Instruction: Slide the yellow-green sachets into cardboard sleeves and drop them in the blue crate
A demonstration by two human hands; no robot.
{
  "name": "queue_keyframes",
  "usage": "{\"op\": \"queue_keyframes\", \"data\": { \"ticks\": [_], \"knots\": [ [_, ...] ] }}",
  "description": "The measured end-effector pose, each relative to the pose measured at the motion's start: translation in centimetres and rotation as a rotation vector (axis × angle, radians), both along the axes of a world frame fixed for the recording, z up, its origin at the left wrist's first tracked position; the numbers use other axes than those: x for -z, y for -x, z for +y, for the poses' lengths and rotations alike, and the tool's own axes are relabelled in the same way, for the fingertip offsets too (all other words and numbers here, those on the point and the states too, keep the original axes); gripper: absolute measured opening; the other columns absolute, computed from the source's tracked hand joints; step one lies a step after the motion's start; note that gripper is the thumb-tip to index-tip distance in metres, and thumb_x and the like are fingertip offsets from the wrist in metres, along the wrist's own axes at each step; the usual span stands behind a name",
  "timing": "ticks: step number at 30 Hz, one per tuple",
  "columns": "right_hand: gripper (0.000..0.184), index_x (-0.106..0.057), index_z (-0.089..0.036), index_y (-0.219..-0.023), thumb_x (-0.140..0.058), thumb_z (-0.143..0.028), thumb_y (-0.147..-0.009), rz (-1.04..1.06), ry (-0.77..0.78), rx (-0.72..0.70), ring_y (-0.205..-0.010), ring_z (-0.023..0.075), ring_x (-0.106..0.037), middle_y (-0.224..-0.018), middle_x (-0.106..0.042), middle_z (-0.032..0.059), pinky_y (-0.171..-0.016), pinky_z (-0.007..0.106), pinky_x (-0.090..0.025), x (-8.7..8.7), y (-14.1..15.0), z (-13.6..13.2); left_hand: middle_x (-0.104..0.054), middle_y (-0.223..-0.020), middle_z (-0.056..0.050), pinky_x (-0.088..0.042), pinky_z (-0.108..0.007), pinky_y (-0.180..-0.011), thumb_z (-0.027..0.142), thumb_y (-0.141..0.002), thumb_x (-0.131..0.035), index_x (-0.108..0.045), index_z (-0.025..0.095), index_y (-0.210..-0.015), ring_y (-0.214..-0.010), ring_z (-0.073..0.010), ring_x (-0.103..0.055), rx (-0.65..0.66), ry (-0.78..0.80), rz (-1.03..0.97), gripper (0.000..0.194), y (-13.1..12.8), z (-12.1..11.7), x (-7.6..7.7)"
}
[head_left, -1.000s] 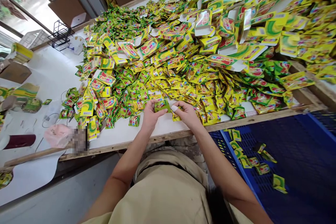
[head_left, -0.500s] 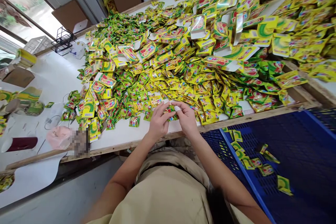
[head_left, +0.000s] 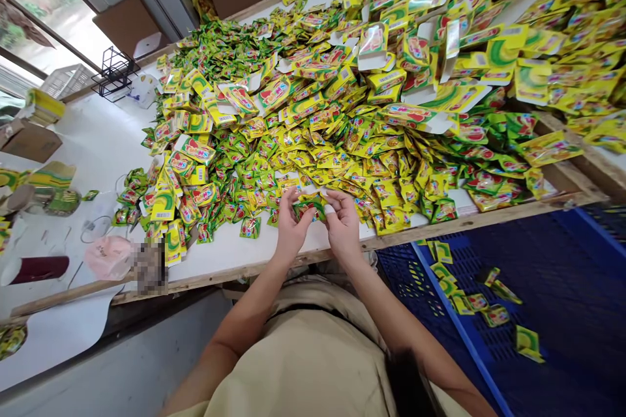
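Observation:
Near the table's front edge, my left hand is closed on small green and yellow candy packets, its thumb across their front. My right hand pinches the same packets from the other side, its thumb wearing a white cover. Part of the packets is hidden behind the fingers, so I cannot tell how many there are. Just beyond both hands spreads a heap of loose yellow packets. Small printed cartons lie on top of the heap, some with white flaps standing up.
A wooden rim borders the white tabletop. Below it at right stands a blue plastic crate with several cartons inside. At left are a pink bag, a dark red cup, a jar and a black wire rack.
Both hands have turned and opened outward a little, so the packets between them now show more. The heap and the crate's contents look unchanged; the view has shifted slightly.

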State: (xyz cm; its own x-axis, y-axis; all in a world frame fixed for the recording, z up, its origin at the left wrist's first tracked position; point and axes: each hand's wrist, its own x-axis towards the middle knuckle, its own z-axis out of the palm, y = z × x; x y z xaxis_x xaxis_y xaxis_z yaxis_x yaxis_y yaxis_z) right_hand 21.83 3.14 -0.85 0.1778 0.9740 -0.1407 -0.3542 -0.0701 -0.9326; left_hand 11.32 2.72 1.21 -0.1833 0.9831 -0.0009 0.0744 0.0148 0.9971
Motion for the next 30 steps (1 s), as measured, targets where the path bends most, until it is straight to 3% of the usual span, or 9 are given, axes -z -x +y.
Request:
{"op": "queue_keyframes", "data": {
  "ticks": [4,9,13,17,19,22,24,27,30],
  "knots": [
    [0.038,-0.054,-0.024,-0.108,-0.048,-0.015,-0.07,-0.05,-0.026,-0.084,-0.102,0.0183,-0.062,-0.103,-0.065,0.0043,-0.097,0.039,-0.05,0.1,-0.3,0.4,-0.067,-0.1,-0.006,-0.051,-0.03,-0.084,0.031,-0.077,-0.072,-0.06,0.018,-0.105,-0.091,-0.0164,-0.063,0.115,0.121,-0.089,0.033,0.3,0.3,-0.2],
    [0.042,-0.057,-0.024,-0.106,-0.043,-0.015,-0.067,-0.114,-0.092,-0.323,-0.111,0.0208,-0.06,-0.111,-0.066,0.005,-0.1,0.041,-0.048,0.0,-1.1,0.9,-0.066,-0.102,-0.004,-0.051,-0.03,-0.082,0.025,-0.076,-0.07,-0.057,0.02,-0.11,-0.089,-0.0158,-0.063,0.098,0.172,-0.117,0.037,0.6,0.6,-0.3],
    [0.042,-0.057,-0.024,-0.116,-0.053,-0.024,-0.074,-0.362,-0.183,-0.303,-0.11,0.0237,-0.057,-0.124,-0.06,0.0087,-0.087,0.039,-0.051,-1.1,-2.3,1.5,-0.066,-0.098,-0.004,-0.051,-0.03,-0.078,0.014,-0.074,-0.066,-0.056,0.019,-0.106,-0.086,-0.0166,-0.063,0.114,0.172,0.012,0.034,1.0,0.8,-0.8],
    [0.02,-0.064,-0.022,-0.093,-0.066,-0.028,-0.074,-0.542,-0.26,-0.401,-0.079,0.0198,-0.058,-0.089,-0.064,0.0053,-0.069,0.033,-0.048,-2.2,-2.8,2.5,-0.065,-0.104,-0.005,-0.049,-0.033,-0.085,0.005,-0.071,-0.063,-0.055,0.02,-0.105,-0.098,-0.0188,-0.063,0.129,0.105,0.204,0.038,1.0,0.4,-1.3],
    [0.013,-0.062,-0.022,-0.081,-0.067,-0.032,-0.074,-0.457,-0.196,-0.425,-0.069,0.0173,-0.054,-0.075,-0.06,0.0023,-0.064,0.031,-0.045,-2.1,-2.7,2.8,-0.065,-0.1,-0.005,-0.049,-0.032,-0.083,0.007,-0.07,-0.066,-0.055,0.02,-0.1,-0.096,-0.0181,-0.063,0.128,0.103,0.175,0.035,1.1,0.2,-1.4],
    [0.026,-0.055,-0.022,-0.077,-0.069,-0.043,-0.071,-0.198,-0.028,-0.401,-0.063,0.015,-0.05,-0.069,-0.055,-0.0008,-0.06,0.029,-0.042,-1.3,-2.5,2.8,-0.065,-0.091,-0.002,-0.048,-0.028,-0.078,0.012,-0.063,-0.074,-0.056,0.018,-0.092,-0.086,-0.0155,-0.062,0.139,0.15,0.006,0.035,1.4,0.2,-1.2],
    [0.032,-0.053,-0.022,-0.078,-0.064,-0.051,-0.072,-0.141,0.016,-0.399,-0.062,0.0148,-0.049,-0.068,-0.053,-0.0014,-0.059,0.028,-0.041,-1.0,-2.5,2.5,-0.065,-0.085,-0.001,-0.048,-0.027,-0.076,0.015,-0.058,-0.078,-0.057,0.017,-0.087,-0.081,-0.0143,-0.06,0.144,0.208,-0.099,0.036,1.5,0.4,-0.9],
    [0.033,-0.055,-0.022,-0.082,-0.055,-0.054,-0.079,-0.399,-0.05,-0.447,-0.065,0.0164,-0.05,-0.07,-0.055,0.0003,-0.061,0.029,-0.039,-1.5,-2.6,2.0,-0.063,-0.078,0.001,-0.047,-0.027,-0.074,0.011,-0.053,-0.077,-0.056,0.017,-0.082,-0.075,-0.0137,-0.059,0.153,0.278,-0.129,0.036,1.4,0.3,-0.7],
    [0.033,-0.055,-0.022,-0.085,-0.064,-0.051,-0.072,-0.79,-0.163,-0.491,-0.064,0.0184,-0.051,-0.071,-0.057,0.0015,-0.06,0.029,-0.036,-2.0,-2.5,1.5,-0.061,-0.077,0.002,-0.046,-0.026,-0.071,0.003,-0.053,-0.069,-0.055,0.018,-0.083,-0.074,-0.014,-0.057,0.16,0.252,0.013,0.036,0.7,-0.3,-0.9]
  ]
}}
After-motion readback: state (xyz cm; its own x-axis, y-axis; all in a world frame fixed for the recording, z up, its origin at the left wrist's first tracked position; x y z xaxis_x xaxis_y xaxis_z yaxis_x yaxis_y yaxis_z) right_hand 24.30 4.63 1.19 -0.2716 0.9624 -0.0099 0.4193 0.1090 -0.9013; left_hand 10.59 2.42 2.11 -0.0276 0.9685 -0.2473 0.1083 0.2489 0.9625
